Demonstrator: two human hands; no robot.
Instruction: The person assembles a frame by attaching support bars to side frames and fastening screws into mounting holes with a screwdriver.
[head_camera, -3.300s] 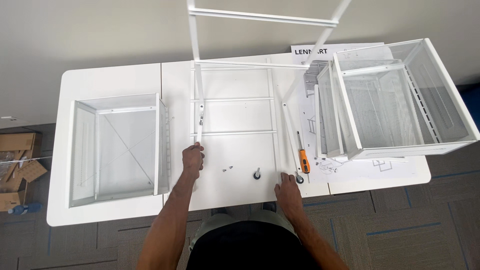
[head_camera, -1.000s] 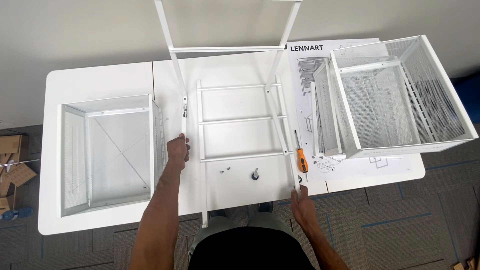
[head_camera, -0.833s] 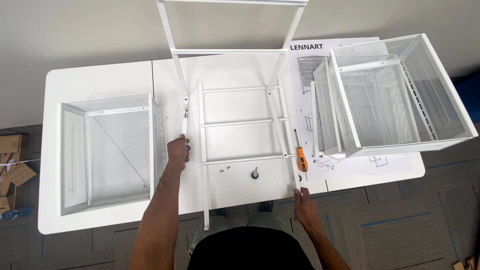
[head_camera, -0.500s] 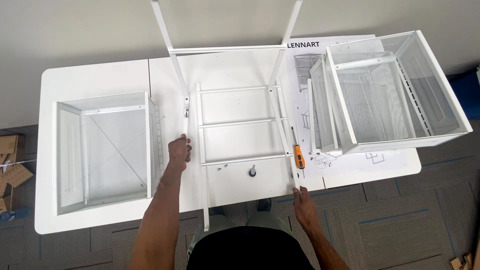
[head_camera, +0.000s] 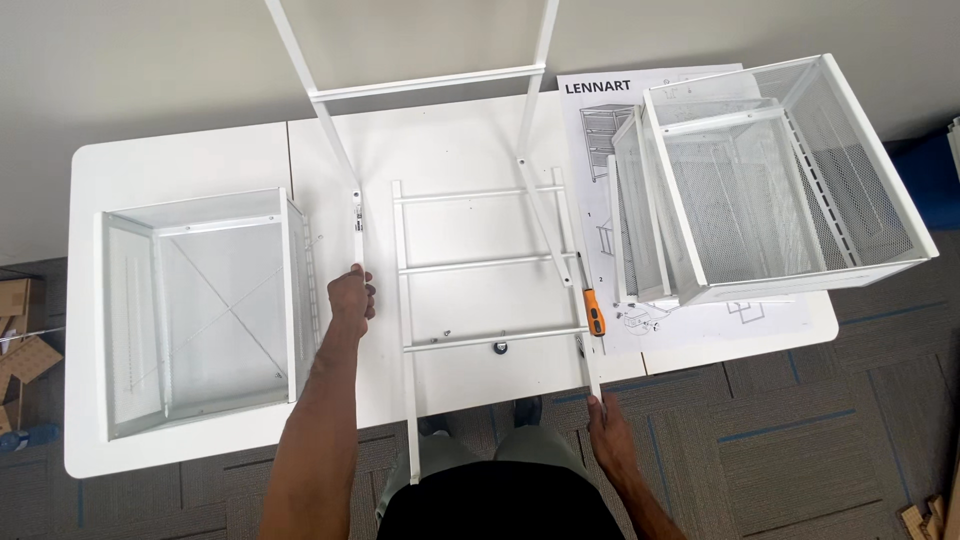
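We grip the raised frame (head_camera: 425, 85): left hand (head_camera: 350, 297) clasps one leg, right hand (head_camera: 608, 425) the other.

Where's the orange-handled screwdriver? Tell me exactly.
In the head view the orange-handled screwdriver lies on the white table, right of centre, between the ladder-like white frame and the instruction sheet.
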